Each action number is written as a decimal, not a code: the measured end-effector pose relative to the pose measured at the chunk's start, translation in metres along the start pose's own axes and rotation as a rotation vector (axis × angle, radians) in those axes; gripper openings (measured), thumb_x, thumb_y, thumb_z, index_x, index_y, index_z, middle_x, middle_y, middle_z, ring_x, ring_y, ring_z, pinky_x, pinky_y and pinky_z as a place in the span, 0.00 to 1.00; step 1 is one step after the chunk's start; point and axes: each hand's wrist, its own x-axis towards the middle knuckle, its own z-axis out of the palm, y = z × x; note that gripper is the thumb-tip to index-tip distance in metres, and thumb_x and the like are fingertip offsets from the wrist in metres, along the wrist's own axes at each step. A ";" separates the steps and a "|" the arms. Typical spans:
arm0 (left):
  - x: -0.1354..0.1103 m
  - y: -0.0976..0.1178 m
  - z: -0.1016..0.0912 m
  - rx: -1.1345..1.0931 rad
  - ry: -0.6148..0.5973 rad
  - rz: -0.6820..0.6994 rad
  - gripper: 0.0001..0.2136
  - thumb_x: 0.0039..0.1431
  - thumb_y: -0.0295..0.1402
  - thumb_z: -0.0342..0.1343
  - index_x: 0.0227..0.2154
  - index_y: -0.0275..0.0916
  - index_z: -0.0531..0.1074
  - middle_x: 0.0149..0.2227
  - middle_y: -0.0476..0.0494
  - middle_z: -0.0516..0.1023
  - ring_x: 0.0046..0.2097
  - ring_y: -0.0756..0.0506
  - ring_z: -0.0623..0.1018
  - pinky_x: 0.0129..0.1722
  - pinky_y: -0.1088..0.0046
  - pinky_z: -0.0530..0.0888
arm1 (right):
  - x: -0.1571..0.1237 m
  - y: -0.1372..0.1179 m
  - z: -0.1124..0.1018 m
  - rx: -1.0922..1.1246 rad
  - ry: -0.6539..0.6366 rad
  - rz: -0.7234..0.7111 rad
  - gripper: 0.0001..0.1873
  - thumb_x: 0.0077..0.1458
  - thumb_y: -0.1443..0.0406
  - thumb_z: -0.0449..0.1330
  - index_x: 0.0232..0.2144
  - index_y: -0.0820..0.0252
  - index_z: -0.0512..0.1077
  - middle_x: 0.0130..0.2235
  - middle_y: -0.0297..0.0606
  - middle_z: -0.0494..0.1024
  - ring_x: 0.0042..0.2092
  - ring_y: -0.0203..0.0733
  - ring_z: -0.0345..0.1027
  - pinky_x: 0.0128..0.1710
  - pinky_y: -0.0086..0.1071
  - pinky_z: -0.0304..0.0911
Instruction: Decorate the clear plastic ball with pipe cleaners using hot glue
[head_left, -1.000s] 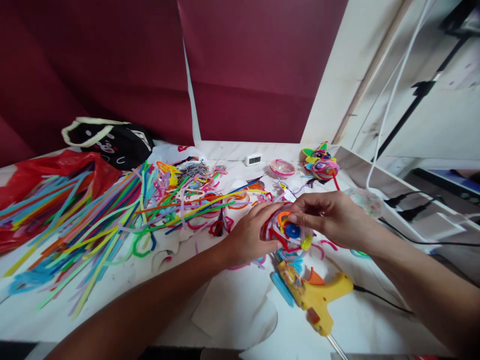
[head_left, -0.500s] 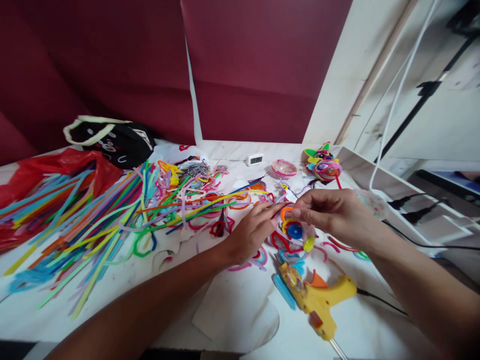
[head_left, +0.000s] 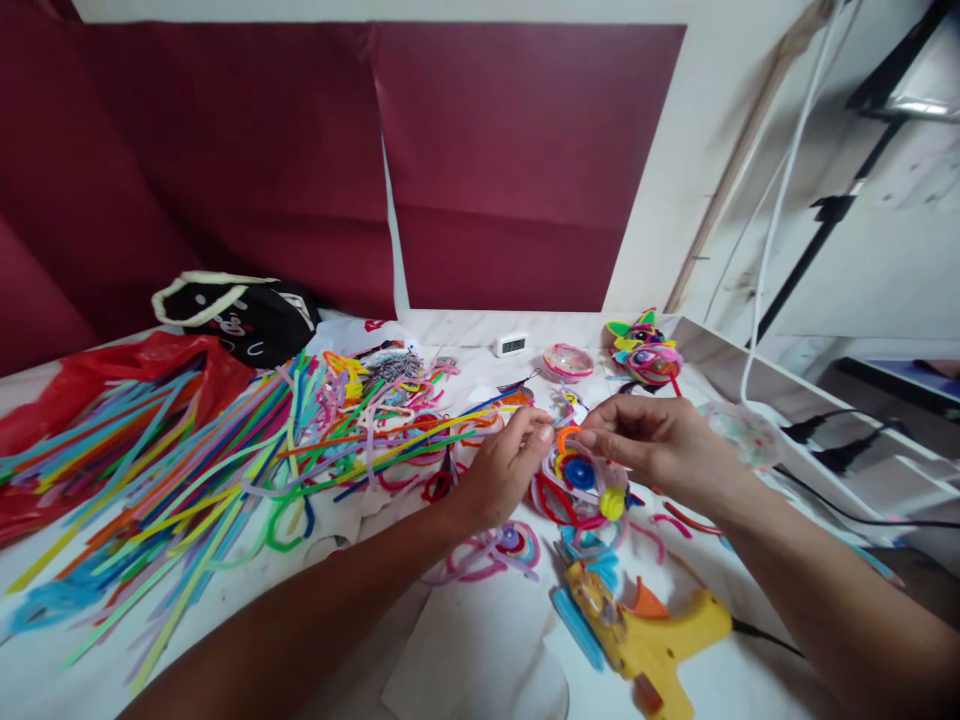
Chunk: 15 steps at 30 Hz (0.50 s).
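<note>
A round clear craft (head_left: 553,498) decorated with pipe cleaners, with a blue coil (head_left: 580,473) and a yellow knob (head_left: 612,503), sits between my hands. My right hand (head_left: 660,440) pinches an orange pipe cleaner loop (head_left: 568,437) at the craft's top, thumb against fingers. My left hand (head_left: 504,470) is closed at the craft's upper left, thumb and fingers together; what is between them is hidden. Just below the craft lies a yellow glue gun (head_left: 660,635) with an orange trigger. A pink and purple pipe cleaner coil (head_left: 510,545) rests below my left hand.
Many loose pipe cleaners (head_left: 202,470) spread across the left, partly in a red plastic bag (head_left: 150,355). Behind stand a black bag (head_left: 262,325), a white digital timer (head_left: 510,345), a pink-rimmed bowl (head_left: 568,362) and a colourful pipe cleaner figure (head_left: 645,352). Cables and plugs (head_left: 832,440) run along the right.
My left hand's fingers, earlier stretched over the craft, have drawn in against the thumb. My right hand still pinches the orange loop. The camera has tilted up, so everything sits lower in view.
</note>
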 end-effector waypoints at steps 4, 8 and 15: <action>0.008 -0.002 -0.002 -0.054 -0.002 0.014 0.13 0.67 0.40 0.41 0.41 0.38 0.68 0.40 0.46 0.74 0.44 0.46 0.74 0.46 0.71 0.69 | 0.002 0.005 0.000 -0.008 0.011 -0.013 0.14 0.48 0.56 0.66 0.27 0.62 0.73 0.20 0.30 0.70 0.21 0.30 0.58 0.20 0.26 0.52; 0.009 0.002 -0.003 -0.060 0.044 0.101 0.12 0.66 0.37 0.43 0.37 0.37 0.69 0.40 0.43 0.73 0.46 0.46 0.72 0.48 0.71 0.68 | 0.002 0.005 0.000 -0.039 0.042 -0.047 0.14 0.48 0.56 0.66 0.27 0.62 0.73 0.22 0.31 0.71 0.23 0.31 0.59 0.21 0.26 0.53; 0.001 0.022 -0.006 0.061 0.114 0.231 0.13 0.64 0.35 0.47 0.28 0.35 0.72 0.36 0.43 0.70 0.42 0.46 0.71 0.46 0.70 0.66 | -0.006 -0.004 0.005 -0.185 0.055 -0.146 0.11 0.55 0.58 0.61 0.27 0.60 0.73 0.25 0.32 0.73 0.27 0.33 0.62 0.25 0.27 0.58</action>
